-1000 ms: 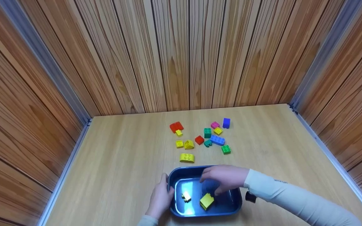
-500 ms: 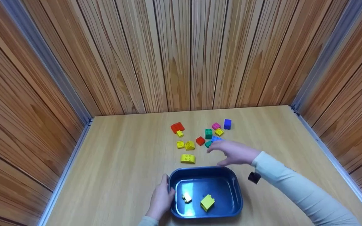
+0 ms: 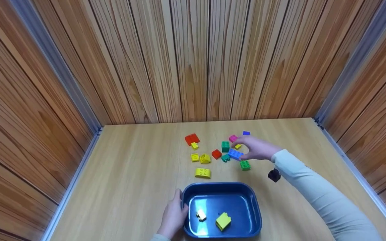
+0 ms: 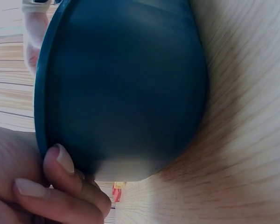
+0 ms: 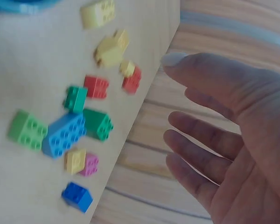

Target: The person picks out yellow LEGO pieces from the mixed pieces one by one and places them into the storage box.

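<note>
In the head view, the left hand (image 3: 173,214) grips the left rim of a dark blue tray (image 3: 256,214), thumb inside; its curled fingers (image 4: 67,191) show at the rim in the left wrist view. Inside the tray lie a yellow block (image 3: 223,221) and a small yellow piece (image 3: 201,215). The right hand (image 3: 258,148) hovers over the long blue brick (image 3: 235,154), thumb and fingers apart. In the right wrist view that hand (image 5: 224,126) holds nothing, with the blue brick (image 5: 64,135) on the table below.
Around the blue brick lie green bricks (image 3: 245,165), a red one (image 3: 216,154), a pink one (image 3: 233,138) and a darker blue one (image 3: 246,133). Farther left are several yellow bricks (image 3: 202,173) and a red piece (image 3: 192,139). Wooden panels (image 3: 193,67) enclose the back and sides.
The right hand has moved out of the tray, away from the person, to over the bricks. The left hand stays on the tray. The view has shifted slightly.
</note>
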A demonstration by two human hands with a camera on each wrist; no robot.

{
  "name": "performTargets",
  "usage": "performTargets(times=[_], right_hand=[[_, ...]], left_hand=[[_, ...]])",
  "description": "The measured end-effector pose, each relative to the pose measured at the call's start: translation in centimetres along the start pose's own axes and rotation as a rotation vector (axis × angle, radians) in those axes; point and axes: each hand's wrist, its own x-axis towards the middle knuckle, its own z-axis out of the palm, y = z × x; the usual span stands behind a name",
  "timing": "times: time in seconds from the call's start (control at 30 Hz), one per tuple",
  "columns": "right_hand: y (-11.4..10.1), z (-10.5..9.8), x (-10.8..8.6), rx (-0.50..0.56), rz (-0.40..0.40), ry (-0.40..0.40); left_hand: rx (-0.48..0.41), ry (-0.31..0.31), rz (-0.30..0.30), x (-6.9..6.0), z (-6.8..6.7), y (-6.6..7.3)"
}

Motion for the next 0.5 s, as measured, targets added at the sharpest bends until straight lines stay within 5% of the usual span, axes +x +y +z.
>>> performTargets(times=[0.23, 0.4, 0.5], right_hand=[[2.7, -0.2, 2.1, 0.021, 0.051, 0.014], [4.6, 0.1, 3.5, 0.021, 0.100, 0.025], [5.5, 0.3, 4.7, 0.033, 0.135, 0.038]], left_hand=[[-0.013, -0.018, -0.009, 0.0, -0.3, 0.0], [0.014, 0.018, 0.110, -0.4, -0.3, -0.3], [0.009, 0.010, 0.103, -0.3, -0.5, -0.4]])
